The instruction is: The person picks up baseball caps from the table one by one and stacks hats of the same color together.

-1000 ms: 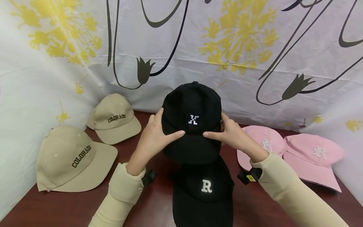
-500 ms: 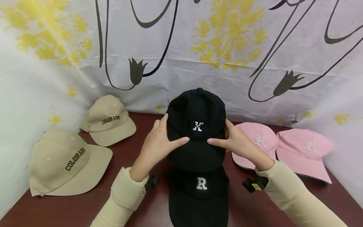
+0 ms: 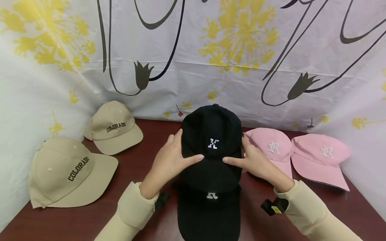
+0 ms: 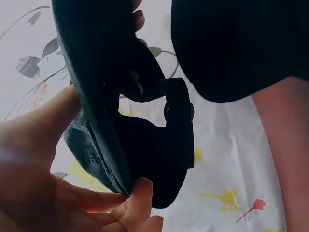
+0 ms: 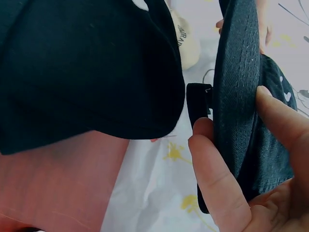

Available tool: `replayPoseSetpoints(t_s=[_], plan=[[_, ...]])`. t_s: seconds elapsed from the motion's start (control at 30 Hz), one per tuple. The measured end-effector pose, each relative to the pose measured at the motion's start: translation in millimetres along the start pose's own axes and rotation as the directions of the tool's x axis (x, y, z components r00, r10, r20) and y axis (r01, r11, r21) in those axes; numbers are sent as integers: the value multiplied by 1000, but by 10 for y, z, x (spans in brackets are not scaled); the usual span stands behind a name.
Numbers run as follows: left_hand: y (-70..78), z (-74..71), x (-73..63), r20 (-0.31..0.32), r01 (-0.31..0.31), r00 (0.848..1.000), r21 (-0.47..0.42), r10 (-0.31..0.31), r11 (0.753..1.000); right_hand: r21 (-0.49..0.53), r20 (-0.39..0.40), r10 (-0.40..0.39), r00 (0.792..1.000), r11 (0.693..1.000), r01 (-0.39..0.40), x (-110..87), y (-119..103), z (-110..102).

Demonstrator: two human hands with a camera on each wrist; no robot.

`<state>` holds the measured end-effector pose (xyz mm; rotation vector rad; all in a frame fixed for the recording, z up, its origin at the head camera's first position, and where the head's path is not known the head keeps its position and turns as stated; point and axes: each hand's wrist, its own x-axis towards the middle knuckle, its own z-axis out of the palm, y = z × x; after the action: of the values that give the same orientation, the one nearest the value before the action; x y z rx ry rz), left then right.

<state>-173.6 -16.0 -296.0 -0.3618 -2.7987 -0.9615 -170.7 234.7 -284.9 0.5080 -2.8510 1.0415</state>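
Note:
A black baseball cap point(image 3: 211, 130) with a small white embroidered letter hangs mid-view, brim toward me. My left hand point(image 3: 169, 159) grips its left side, thumb on the front by the brim and fingers behind. On the opposite side my right hand point(image 3: 256, 159) pinches it the same way. The left wrist view shows the cap's back opening and strap point(image 4: 178, 116); fingers point(image 4: 140, 193) curl under its edge. In the right wrist view, thumb and fingers clasp the brim edge point(image 5: 236, 96). Below it lies a second black cap point(image 3: 209, 217), its white letter half hidden by the held cap's brim.
Two beige caps point(image 3: 72, 174) marked COLORADO sit on the left of the dark red table point(image 3: 156, 214). At right are two pink caps point(image 3: 322, 154) with white letters. A patterned white cloth point(image 3: 187, 80) rises behind and at both sides.
Both hands have lowered the held black cap, and its brim now covers the top of the lower cap's letter. The head view has shifted slightly to the right.

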Motion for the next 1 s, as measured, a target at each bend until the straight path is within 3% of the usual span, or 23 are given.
replayPoseSetpoints(t_s=[0.13,0.37,0.6,1.0], plan=[[1,11,-75,9,0,1000,12,0,1000,22,-12,-52,999,998,52,-53,17,58],[-3,32,-201,19,-1,1000,21,1,1000,66,6,-17,1000,998,17,-192,10,125],[1,63,-305,27,-21,999,46,20,999,68,-20,-58,998,996,59,-303,15,170],[-18,117,-477,75,-30,997,79,24,996,62,-5,-10,1000,998,10,-527,10,290]])
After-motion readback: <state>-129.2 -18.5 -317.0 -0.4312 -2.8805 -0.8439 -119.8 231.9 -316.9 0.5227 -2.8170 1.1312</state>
